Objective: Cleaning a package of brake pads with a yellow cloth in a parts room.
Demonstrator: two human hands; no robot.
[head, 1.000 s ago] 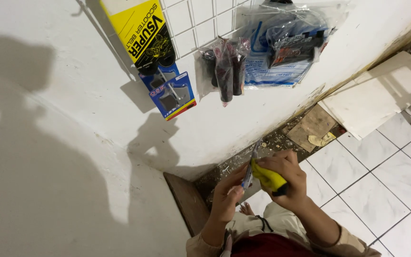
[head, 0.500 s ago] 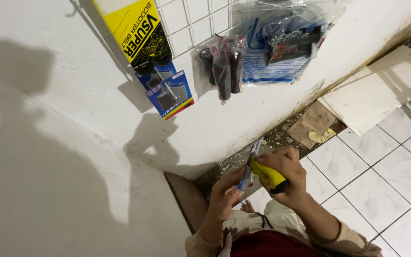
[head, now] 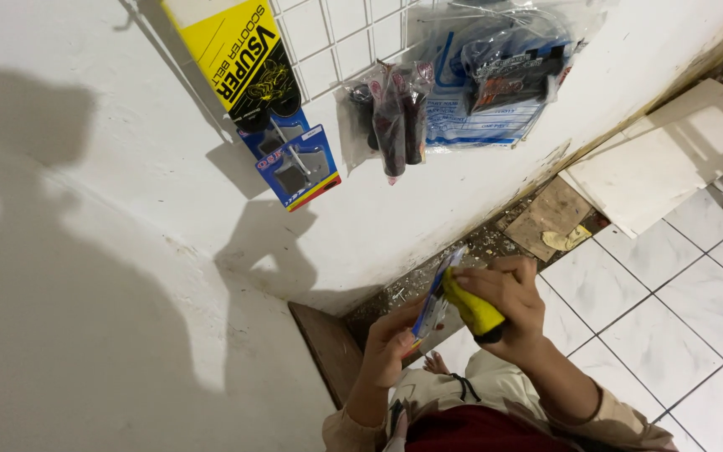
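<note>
A person's left hand point(head: 393, 341) grips a flat blue packet point(head: 435, 300) by its lower edge while the right hand point(head: 508, 303) presses a yellow cloth point(head: 472, 308) against its face. Above, bagged parts point(head: 395, 117) and a yellow-and-black box point(head: 240, 59) hang on a wire grid point(head: 336, 33) on a white wall point(head: 85, 251); white floor tiles point(head: 671, 335) lie below.

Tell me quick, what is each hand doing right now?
Left hand: closed on a flat blue carded packet, held edge-on.
Right hand: closed around a yellow cloth, pressed against the packet.
</note>
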